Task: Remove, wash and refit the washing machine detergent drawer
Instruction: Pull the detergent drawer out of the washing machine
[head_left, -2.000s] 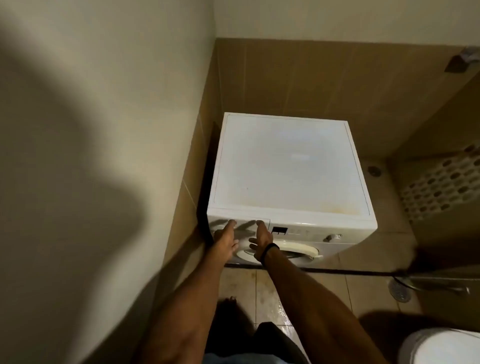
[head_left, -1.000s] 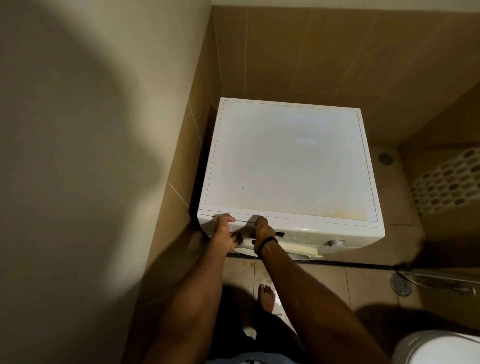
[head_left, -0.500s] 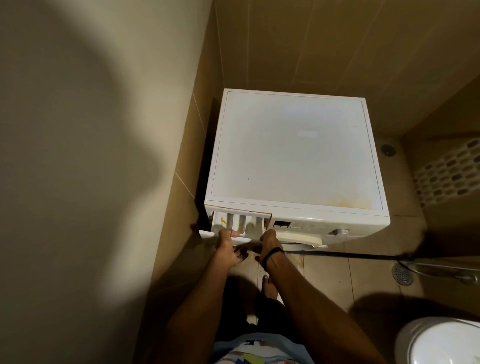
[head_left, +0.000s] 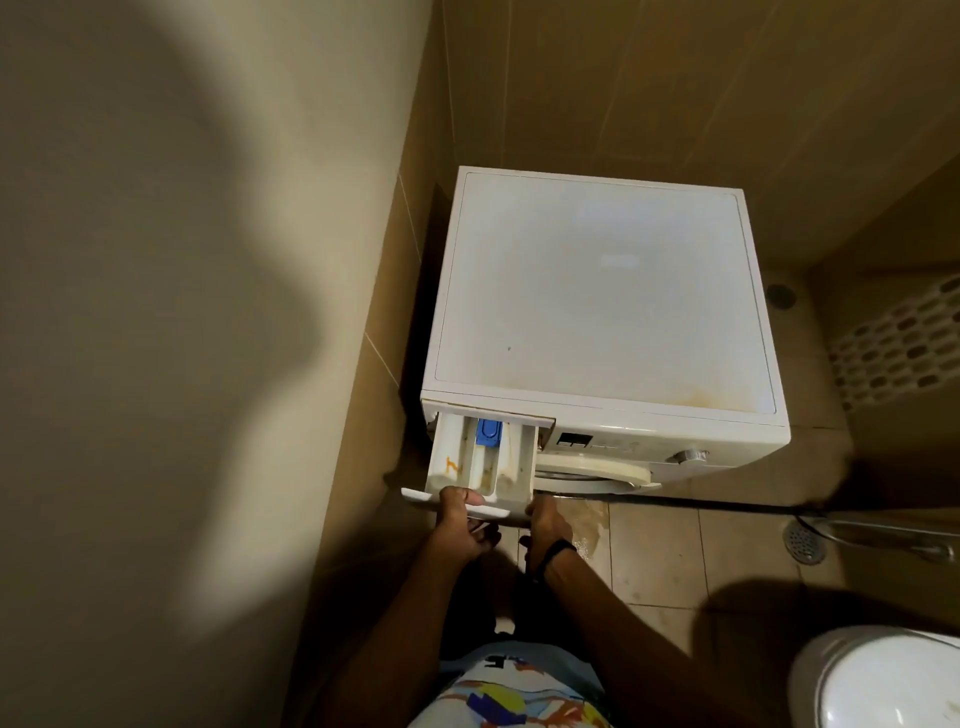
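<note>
Detergent drawer sticks well out of its slot at top-left of the washing machine front, w/ a blue insert in the mid compartment. Left hand grips the drawer's front panel, thumb on top & fingers curled under. Right hand holds the panel's right end from below, fingers mostly hidden.

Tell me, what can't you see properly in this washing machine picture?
Head view only:
Back of the detergent drawer: inside the washing machine.
Right hand: partly under the drawer, grip unclear.
Left hand: grips the front, lower fingers hidden.
Control panel: writing too small.
Toilet: cut off by the corner.
</note>
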